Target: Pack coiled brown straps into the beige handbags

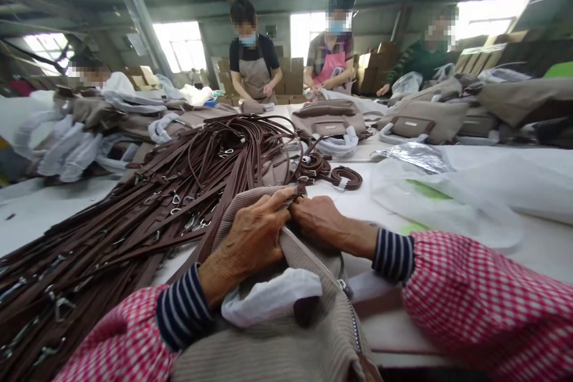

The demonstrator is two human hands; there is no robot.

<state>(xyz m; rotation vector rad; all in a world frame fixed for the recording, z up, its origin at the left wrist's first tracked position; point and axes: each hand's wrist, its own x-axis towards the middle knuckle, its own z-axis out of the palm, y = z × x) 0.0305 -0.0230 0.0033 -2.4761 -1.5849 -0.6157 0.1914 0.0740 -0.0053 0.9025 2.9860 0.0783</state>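
A taupe ribbed handbag [268, 346] lies in front of me, with a metal zipper [329, 271] along its top. Its handle [273, 297] is wrapped in white padding. My left hand [250, 245] is closed on the far end of the bag, its fingers reaching towards a small brown tab [301, 188]. Right beside it, my right hand [317, 221] is curled at the same end of the bag, near the zipper; its fingertips are hidden. The zipper slider [342, 285] sits partway along the track, nearer to me.
Brown straps with metal clips [147, 215] are heaped on my left. Coiled straps [347, 178] lie beyond the bag. More taupe bags [329, 116] line the table's far side. Plastic sheeting [447, 203] covers part of the right. Several co-workers, including one in an apron [254, 68], stand opposite.
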